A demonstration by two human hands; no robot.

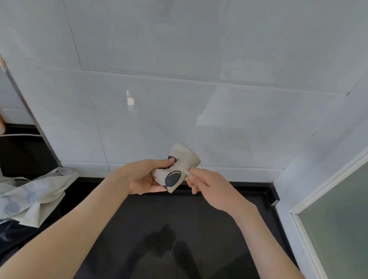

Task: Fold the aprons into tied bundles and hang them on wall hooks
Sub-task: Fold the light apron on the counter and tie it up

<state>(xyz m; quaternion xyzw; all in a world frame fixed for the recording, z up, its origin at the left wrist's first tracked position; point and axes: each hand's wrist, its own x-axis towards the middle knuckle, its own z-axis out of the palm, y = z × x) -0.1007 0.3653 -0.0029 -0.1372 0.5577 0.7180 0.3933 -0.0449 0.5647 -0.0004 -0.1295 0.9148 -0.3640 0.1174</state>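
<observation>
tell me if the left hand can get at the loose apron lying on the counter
Probably yes: nothing stands between the left hand and the loose apron, but that hand grips the folded bundle and would need to let go first.

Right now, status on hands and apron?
Left hand grips folded cream dark-printed apron bundle. Right hand pinches its tie. Crumpled white aprons heaped left.

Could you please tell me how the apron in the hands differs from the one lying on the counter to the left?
The apron bundle is folded small and tight; the loose apron lies spread and crumpled. The left hand and right hand hold the apron bundle above the counter; the loose apron rests on it, untouched. The apron bundle's print is dark, the loose apron's faint. Both are pale cloth.
</observation>
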